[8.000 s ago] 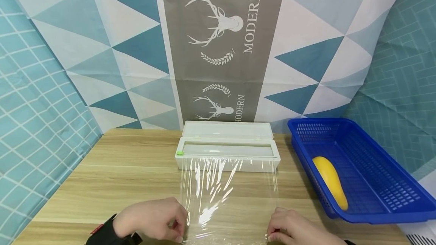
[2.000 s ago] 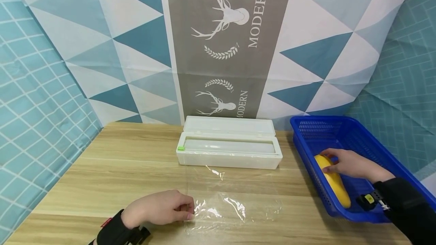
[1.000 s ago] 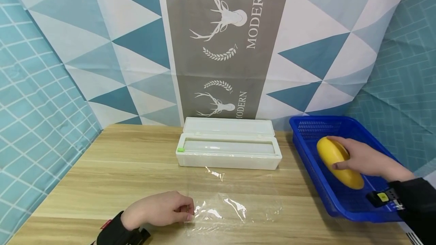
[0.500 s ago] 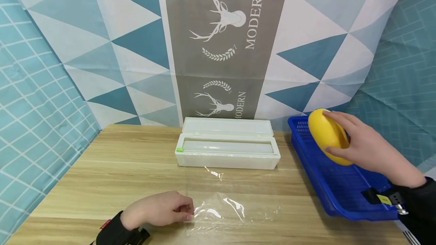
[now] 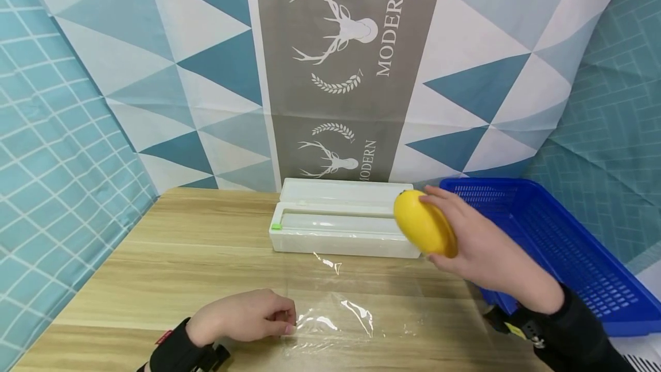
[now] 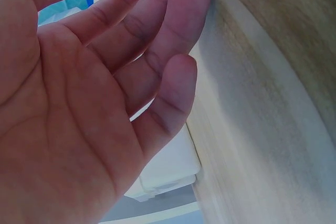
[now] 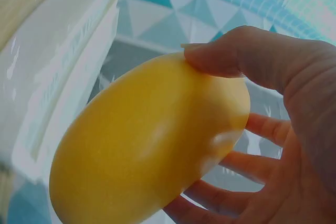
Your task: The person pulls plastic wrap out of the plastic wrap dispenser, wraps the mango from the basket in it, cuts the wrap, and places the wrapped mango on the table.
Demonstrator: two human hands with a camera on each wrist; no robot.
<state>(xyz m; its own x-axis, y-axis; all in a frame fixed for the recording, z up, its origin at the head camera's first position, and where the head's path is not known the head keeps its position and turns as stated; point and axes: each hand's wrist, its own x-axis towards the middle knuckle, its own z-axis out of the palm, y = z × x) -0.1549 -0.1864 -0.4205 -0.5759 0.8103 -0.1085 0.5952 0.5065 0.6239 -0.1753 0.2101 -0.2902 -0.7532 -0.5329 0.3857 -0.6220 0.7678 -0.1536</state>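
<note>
My right hand (image 5: pixel 472 243) holds a yellow mango (image 5: pixel 420 220) in the air, in front of the right end of the white wrap dispenser (image 5: pixel 341 244). In the right wrist view the thumb lies over the mango (image 7: pixel 147 140) and the fingers reach round its far side. A sheet of clear plastic wrap (image 5: pixel 356 314) lies on the table, slightly wrinkled and shiny. My left hand (image 5: pixel 245 316) rests at its left edge, thumb and forefinger pinching the film. In the left wrist view the other fingers of the left hand (image 6: pixel 94 103) are loosely bent; the pinch itself is out of sight.
The dispenser's lid (image 5: pixel 335 191) stands open at the back, a green slider (image 5: pixel 276 226) at its left end. A blue plastic basket (image 5: pixel 583 251) sits on the right, partly behind the right arm. Patterned cloth (image 5: pixel 330 73) hangs behind the wooden table (image 5: pixel 181 234).
Earlier both hands held the wrap stretched from the dispenser; the sheet now lies apart from it. The right hand has lifted the mango from the basket and carried it left. The left hand stays put.
</note>
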